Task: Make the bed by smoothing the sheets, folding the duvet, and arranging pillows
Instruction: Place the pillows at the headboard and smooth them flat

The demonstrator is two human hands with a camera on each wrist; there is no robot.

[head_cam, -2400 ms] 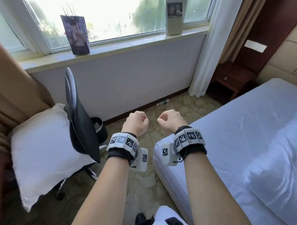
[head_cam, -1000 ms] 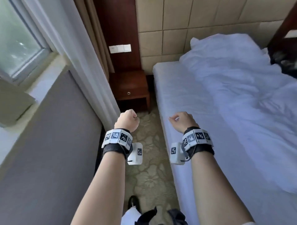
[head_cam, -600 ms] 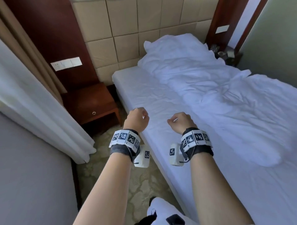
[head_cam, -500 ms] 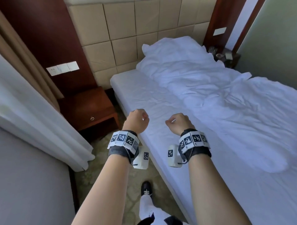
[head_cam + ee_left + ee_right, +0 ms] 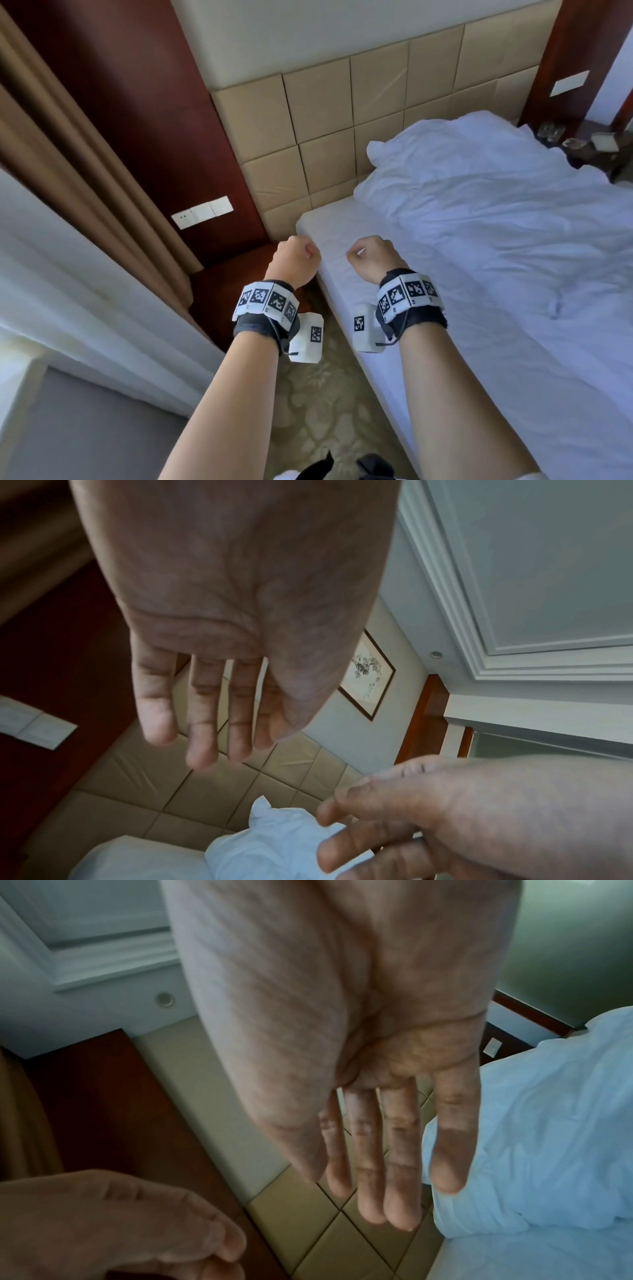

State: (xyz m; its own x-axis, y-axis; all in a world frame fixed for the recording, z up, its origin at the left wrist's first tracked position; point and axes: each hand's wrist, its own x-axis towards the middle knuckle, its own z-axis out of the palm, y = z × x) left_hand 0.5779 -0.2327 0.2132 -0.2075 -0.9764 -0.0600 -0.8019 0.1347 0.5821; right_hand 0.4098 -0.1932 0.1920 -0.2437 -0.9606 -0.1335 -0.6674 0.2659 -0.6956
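left hand (image 5: 294,260) empty | right hand (image 5: 373,257) empty | pillows perhaps under duvet (image 5: 486,212)

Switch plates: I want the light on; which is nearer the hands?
The left plate, on the wood panel beside the curtain; the other plate is across the bed.

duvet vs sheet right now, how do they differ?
The duvet is crumpled and bunched in folds; the sheet lies flat and nearly smooth. The duvet is heaped toward the headboard and the far side; the sheet shows bare along the near edge. The duvet looks thick and puffy; the sheet looks thin and stretched. Both are white.
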